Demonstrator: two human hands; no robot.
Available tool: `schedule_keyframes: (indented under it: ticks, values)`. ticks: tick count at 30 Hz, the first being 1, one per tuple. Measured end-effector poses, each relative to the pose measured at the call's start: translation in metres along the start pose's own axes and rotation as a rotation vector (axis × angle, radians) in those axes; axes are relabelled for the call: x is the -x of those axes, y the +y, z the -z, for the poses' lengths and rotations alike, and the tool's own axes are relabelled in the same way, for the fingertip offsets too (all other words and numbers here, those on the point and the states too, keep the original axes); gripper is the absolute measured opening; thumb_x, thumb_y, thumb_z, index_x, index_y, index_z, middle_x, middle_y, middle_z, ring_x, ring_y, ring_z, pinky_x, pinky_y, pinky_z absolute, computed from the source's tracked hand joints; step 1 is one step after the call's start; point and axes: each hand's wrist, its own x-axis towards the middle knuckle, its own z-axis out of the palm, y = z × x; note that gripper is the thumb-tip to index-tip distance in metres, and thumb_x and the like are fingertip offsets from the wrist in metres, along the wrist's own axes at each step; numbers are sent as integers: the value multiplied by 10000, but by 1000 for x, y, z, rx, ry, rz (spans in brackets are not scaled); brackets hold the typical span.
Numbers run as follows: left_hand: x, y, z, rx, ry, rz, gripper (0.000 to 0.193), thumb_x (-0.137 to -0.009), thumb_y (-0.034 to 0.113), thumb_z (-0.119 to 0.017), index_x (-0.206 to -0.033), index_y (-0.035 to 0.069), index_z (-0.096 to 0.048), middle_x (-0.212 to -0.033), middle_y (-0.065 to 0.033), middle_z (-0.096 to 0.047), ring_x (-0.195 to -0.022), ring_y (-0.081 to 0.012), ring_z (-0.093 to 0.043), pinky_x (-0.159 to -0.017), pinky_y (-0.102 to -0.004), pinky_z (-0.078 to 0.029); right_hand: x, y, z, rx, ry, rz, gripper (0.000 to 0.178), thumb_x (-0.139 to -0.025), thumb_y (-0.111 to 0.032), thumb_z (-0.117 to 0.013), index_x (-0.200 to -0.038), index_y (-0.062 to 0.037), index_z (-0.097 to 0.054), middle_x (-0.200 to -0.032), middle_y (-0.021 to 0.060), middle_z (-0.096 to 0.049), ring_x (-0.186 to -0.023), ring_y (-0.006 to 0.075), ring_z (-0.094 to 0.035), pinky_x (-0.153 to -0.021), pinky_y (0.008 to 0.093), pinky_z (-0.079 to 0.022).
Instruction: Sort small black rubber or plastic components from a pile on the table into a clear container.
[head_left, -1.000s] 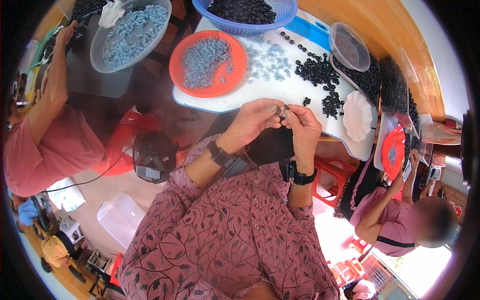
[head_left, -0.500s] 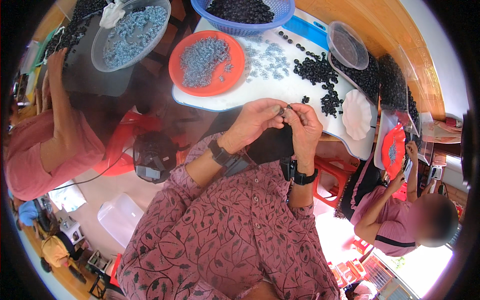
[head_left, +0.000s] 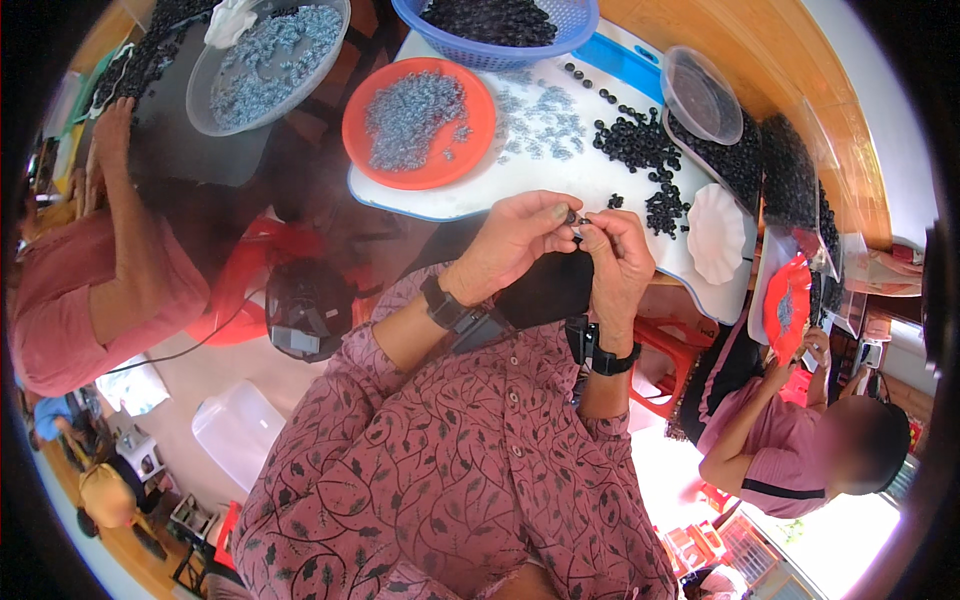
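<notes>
My left hand [head_left: 520, 238] pinches a small round black part [head_left: 571, 215] between thumb and fingertips, just off the near edge of the white table [head_left: 430, 200]. Close beside it, the fingers of my right hand [head_left: 618, 255] are pressed together on a tiny dark piece, too small to name. The fingertips of both hands nearly meet. Beyond them, an orange-red plate [head_left: 480, 130] carries a heap of small clear bluish pieces. More clear pieces [head_left: 545, 120] lie loose on the tabletop, and black round parts [head_left: 635, 140] are scattered to their right.
A blue basket [head_left: 480, 55] of black parts stands at the back. On the right are a white scalloped dish [head_left: 715, 235] and a clear tub [head_left: 700, 95]. A large clear bowl [head_left: 205, 115] sits left. Co-workers sit left and right, one handling a red plate [head_left: 787, 305].
My fingertips have drawn slightly apart, showing the black part in my left hand. The co-worker at right has lowered a hand beside the red plate.
</notes>
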Motion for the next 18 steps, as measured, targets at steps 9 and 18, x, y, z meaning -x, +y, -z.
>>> schedule_keyframes:
  ticks: [9, 18]
  values:
    - [3, 0, -5, -79, 66, -21, 252, -974, 125, -568, -1167, -29, -618, -923, -64, -657, -791, -116, -637, -753, -257, -557, -2, -7, -6, 86, 8, 61, 111, -812, 31, -706, -902, 13, -643, -904, 72, -602, -801, 141, -582, -708, 250, -477]
    - [6, -1, -6, -117, 83, -33, 253, -968, 116, -581, -1158, -49, -611, -967, -69, -651, -804, -101, -632, -735, -230, -550, -2, -16, -10, 257, 15, 184, 121, -807, 43, -704, -903, 25, -632, -899, 103, -598, -743, 171, -613, -647, 265, -507]
